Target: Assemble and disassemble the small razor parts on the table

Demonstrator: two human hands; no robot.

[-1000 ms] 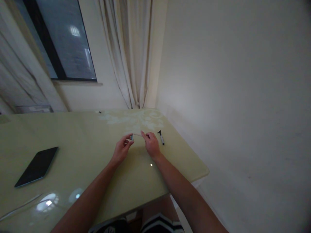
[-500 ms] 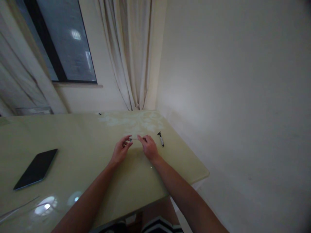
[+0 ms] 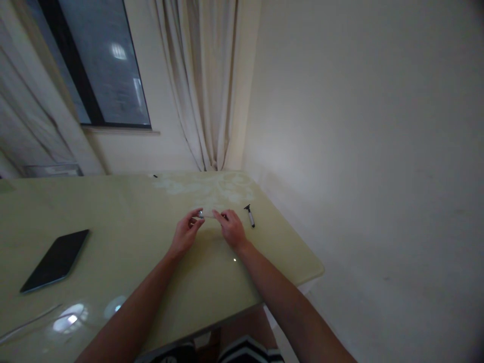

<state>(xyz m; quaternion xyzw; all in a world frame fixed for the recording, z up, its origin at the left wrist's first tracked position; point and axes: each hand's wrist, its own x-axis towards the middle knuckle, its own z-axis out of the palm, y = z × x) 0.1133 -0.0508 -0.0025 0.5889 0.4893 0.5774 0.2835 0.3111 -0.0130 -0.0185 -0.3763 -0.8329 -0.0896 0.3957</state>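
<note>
Over the table, my left hand point(image 3: 185, 232) pinches a small shiny silvery piece point(image 3: 200, 214) between thumb and forefinger; its kind is too small to make out. Close beside it on the right, my right hand point(image 3: 232, 231) is closed on a thin pale strip point(image 3: 209, 217) that reaches toward the silvery piece. A bit of something dark shows at the right fingers. Whether strip and piece are joined, I cannot tell. Just right of my right hand lies a razor point(image 3: 250, 217) with a black head and a grey-and-black handle.
A dark tablet point(image 3: 56, 260) lies on the glossy pale table point(image 3: 124, 217) at the left. A white cable point(image 3: 30, 322) runs along the near left. One tiny black object point(image 3: 155, 176) sits by the far edge. The wall point(image 3: 359, 151) borders the table's right side.
The silvery piece in my left fingers has tilted and shows a brighter face. My left hand has shifted slightly left; my right hand has barely moved.
</note>
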